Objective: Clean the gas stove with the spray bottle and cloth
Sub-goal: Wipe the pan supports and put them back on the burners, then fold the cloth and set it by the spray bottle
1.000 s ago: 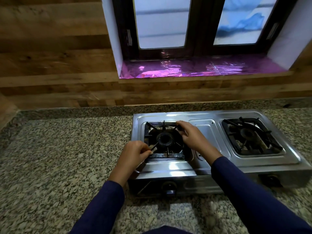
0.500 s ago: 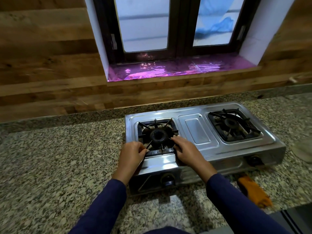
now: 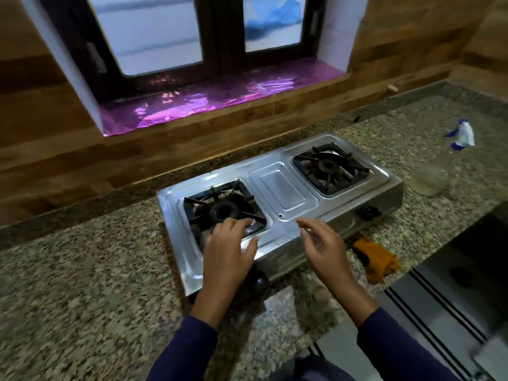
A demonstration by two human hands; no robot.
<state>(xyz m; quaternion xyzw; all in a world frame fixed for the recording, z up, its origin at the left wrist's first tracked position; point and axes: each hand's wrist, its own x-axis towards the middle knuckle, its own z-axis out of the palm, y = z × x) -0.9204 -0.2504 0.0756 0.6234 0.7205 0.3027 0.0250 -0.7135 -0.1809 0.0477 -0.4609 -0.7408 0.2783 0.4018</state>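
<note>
Stove (image 3: pixel 283 193) at centre of the table (image 3: pixel 82 270) | left hand (image 3: pixel 228 248) loose on grate (image 3: pixel 220 204); right hand (image 3: pixel 321 243) spread, empty | bottle (image 3: pixel 428 177) at right edge, cloth (image 3: pixel 376 259) at lower right | best taken next: bottle by its neck, kept upright.

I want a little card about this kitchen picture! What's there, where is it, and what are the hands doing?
stove: steel, two burners, on the speckled counter
left hand: open, fingers at the near edge of the left burner grate
right hand: open, above the stove's front, holding nothing
spray bottle: right of the stove, untouched
cloth: orange, on the counter by the stove's front right corner
</note>
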